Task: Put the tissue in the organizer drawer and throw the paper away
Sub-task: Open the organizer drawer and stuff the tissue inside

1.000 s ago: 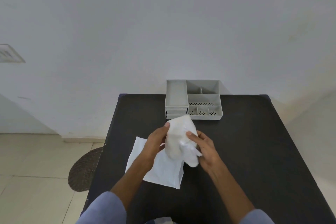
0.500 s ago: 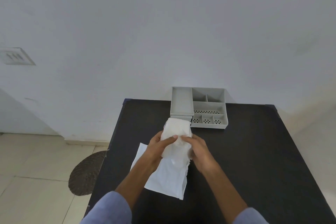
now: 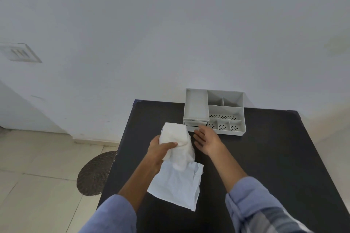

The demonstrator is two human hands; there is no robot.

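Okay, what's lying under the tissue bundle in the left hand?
Under the tissue bundle held by the left hand, a flat sheet of paper lies on the black table. Its upper edge is hidden by the bundle.

We see soft, even, diffuse light with no distinct source. The white wall darkens toward the upper corners. The dark worktop shows no glare and only faint shadows. Wide-angle bending curves the edges; the right sleeve is slightly blurred.

Blk table, round mat, wall vent
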